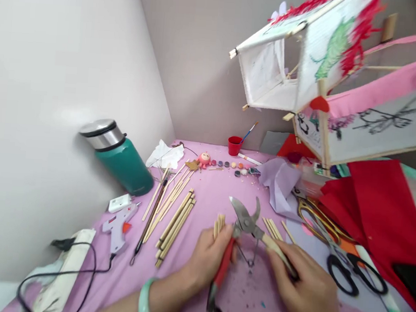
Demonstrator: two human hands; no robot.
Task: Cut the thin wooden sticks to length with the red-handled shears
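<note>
Pruning shears (248,223) stand with blades and handles spread apart, a wire spring between the handles. My left hand (206,253) is closed around the red handle, its thumb near the pivot. Just above its fingers show the ends of several short wooden sticks (219,222); whether the hand holds them too I cannot tell. My right hand (304,286) grips the cream handle. Beyond the right hand lie a few more cut sticks (272,228). To the left hand's left is a row of stick bundles (176,225) tied with dark bands.
At left are a green bottle (125,162), a glue gun (119,226) with its cord, and a power strip (66,272). Scissors (343,260) and red cloth (379,201) lie at right. A decorated stick-and-paper lantern (270,79) hangs upper right. Paint pots (241,167) and a red cup (234,147) stand behind.
</note>
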